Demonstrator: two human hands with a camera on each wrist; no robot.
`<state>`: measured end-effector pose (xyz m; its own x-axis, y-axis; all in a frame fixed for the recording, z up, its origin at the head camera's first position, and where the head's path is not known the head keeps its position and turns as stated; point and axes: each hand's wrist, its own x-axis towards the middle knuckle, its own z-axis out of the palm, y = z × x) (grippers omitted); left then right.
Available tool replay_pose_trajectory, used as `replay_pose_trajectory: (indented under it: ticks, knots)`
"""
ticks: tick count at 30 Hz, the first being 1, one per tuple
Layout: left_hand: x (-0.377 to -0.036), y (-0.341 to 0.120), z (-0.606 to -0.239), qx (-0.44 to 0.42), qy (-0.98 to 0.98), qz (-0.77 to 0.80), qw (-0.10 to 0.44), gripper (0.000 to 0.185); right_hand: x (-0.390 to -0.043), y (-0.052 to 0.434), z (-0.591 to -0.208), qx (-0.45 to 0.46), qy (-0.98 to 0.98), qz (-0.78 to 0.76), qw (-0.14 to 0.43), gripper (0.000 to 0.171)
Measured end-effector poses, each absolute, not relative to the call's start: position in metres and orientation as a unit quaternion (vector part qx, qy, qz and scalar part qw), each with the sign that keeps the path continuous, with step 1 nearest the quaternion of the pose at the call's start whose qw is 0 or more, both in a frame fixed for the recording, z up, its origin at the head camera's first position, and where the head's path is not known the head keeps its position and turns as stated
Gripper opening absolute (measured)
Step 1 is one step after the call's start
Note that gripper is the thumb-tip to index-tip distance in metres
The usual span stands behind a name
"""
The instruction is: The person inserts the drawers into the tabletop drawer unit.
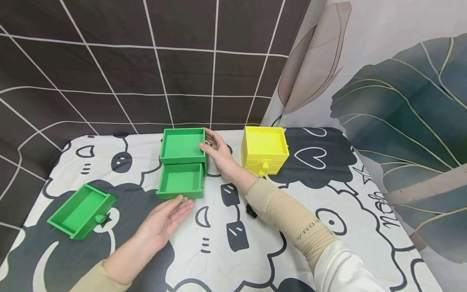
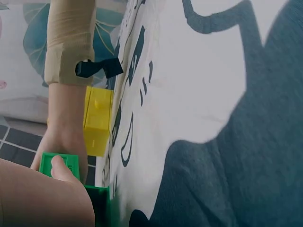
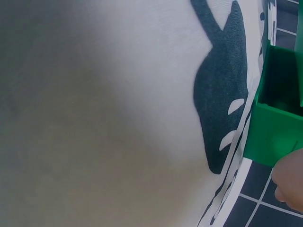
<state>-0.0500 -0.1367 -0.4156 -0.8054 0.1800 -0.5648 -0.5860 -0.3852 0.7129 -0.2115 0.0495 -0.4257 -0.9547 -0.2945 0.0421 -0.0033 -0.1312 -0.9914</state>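
- Across the lower frame: a white cloth with dark grey cartoon prints (image 1: 204,267), lightly creased, with lettering near its right edge.
- Behind it, upper left to upper centre: a black fabric backdrop with a white grid (image 1: 186,69), rippled at far left.
- At upper and middle right: a pale curtain with large blue-green leaves (image 1: 412,85), with a brownish leaf print near the top.
- Just left of centre: a green, box-shaped plastic cabinet (image 1: 182,145), with a green lower drawer (image 1: 180,180) pulled out towards the bottom of the frame.
- Around the cabinet's right side: the right hand (image 1: 222,158), thumb over the rim, fingers bent against the wall, holding it.
- Against the drawer's front: the left hand (image 1: 164,221), fingers nearly straight, unclenched, touching only.
- At lower left: a loose green plastic drawer with a round knob (image 1: 81,213).
- Right of centre: a yellow, box-shaped plastic cabinet (image 1: 265,142).
- On the right sleeve (image 2: 71,61): a black piece (image 2: 102,68), perhaps a strap, dim here.
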Motion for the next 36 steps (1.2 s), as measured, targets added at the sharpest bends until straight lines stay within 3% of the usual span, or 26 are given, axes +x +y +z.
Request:
replay_pose_trajectory:
  ticks: [8,16,36]
  knots:
    - [-0.050,-0.132,-0.415,-0.194,0.513,0.804,0.232,0.035,-0.210,0.050,-0.424,-0.113,0.653,-0.742,0.099,0.066]
    - [-0.052,-0.129,-0.413,-0.195,0.508,0.808,0.226,0.024,-0.210,0.050,-0.425,-0.114,0.655,-0.741,0.101,0.067]
    - [-0.053,-0.124,-0.407,-0.195,0.511,0.807,0.224,0.031,-0.210,0.049,-0.424,-0.112,0.654,-0.742,0.097,0.065]
